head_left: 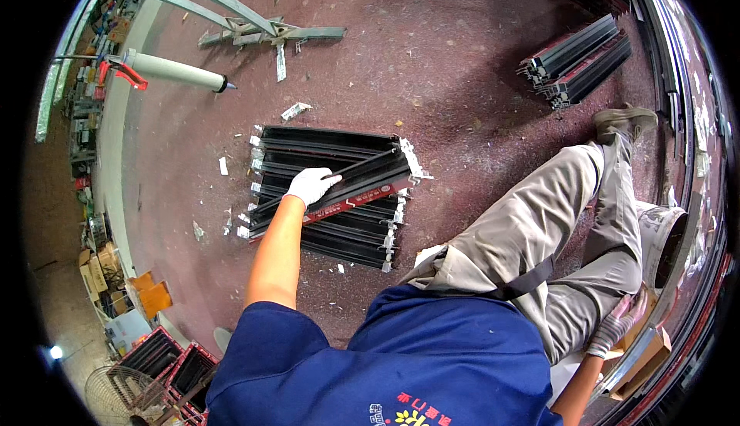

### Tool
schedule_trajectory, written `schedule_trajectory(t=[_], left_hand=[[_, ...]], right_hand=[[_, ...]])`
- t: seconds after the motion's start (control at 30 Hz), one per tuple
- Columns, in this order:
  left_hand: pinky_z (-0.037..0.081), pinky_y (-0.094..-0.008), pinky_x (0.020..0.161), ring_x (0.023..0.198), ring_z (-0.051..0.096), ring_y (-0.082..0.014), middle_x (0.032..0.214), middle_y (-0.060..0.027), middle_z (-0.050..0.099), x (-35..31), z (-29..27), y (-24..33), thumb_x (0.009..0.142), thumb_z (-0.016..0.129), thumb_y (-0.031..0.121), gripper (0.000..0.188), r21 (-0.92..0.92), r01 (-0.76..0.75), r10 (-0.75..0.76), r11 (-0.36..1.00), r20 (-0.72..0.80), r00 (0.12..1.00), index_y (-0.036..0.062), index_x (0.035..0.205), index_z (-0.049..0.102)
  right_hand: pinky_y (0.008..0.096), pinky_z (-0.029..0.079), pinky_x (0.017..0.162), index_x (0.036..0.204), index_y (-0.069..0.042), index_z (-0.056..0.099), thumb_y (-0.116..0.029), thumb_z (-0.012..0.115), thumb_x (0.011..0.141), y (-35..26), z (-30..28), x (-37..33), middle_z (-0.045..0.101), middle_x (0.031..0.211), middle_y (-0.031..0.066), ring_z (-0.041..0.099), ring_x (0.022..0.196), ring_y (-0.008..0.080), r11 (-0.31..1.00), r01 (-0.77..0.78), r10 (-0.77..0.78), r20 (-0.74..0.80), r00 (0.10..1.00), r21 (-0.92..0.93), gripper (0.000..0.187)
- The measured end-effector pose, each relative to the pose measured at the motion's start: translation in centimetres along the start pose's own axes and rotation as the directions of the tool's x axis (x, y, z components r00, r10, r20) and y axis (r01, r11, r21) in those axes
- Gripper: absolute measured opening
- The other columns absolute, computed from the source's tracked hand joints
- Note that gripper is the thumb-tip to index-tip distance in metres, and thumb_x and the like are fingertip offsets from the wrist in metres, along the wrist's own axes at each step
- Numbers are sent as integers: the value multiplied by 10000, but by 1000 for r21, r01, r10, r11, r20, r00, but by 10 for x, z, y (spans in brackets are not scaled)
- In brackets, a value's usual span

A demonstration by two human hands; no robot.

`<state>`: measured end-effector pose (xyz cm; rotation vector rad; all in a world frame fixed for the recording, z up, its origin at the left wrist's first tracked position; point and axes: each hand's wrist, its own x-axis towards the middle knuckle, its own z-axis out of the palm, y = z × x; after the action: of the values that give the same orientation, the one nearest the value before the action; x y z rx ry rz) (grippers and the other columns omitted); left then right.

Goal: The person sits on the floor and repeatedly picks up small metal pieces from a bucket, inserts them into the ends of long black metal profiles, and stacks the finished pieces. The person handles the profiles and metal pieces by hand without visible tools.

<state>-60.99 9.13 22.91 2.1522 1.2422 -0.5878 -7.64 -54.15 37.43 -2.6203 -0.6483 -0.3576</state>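
My left hand (312, 185), in a white glove, is closed around a long black profile bar (362, 183) with a red printed strip along its side. That bar lies slanted across a row of similar black profile bars (331, 139) laid side by side on the floor, their ends wrapped in pale, ragged tape. Over at the right, my right hand (617, 322) wears a striped glove with bare fingertips. Its fingers look stretched out beside my bent knee, near a cardboard box (644, 364), and nothing shows in them.
Two bundles of black profiles (582, 60) lie at the upper right. A metal stand (277, 34) and a caulking gun (177, 70) are at the upper left. Beside my leg is a white bucket (655, 233). A wire fan (123, 395) stands at the lower left. Tape scraps litter the floor.
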Motion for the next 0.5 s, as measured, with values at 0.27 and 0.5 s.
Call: schedule_trajectory(t=[0.27, 0.5], left_hand=[[524, -483, 925, 1057, 684, -430, 1065, -220, 745, 4, -7, -17, 979, 648, 574, 527, 7, -30, 30, 1000, 105, 994, 73, 1089, 767], [535, -471, 945, 1101, 694, -403, 1106, -194, 759, 72, -80, -3, 941, 701, 568, 514, 115, -189, 195, 975, -46, 980, 80, 1092, 765]], right_hand=[[421, 326, 1243, 1528, 19, 495, -266, 554, 1110, -5, 1, -3, 499, 1557, 176, 473, 1438, 323, 1000, -27, 27, -24, 999, 10, 509], [449, 336, 1246, 1528, 56, 460, -301, 554, 1113, 18, 6, -4, 475, 1546, 231, 477, 1431, 348, 1000, -16, 16, -11, 1000, -6, 556]])
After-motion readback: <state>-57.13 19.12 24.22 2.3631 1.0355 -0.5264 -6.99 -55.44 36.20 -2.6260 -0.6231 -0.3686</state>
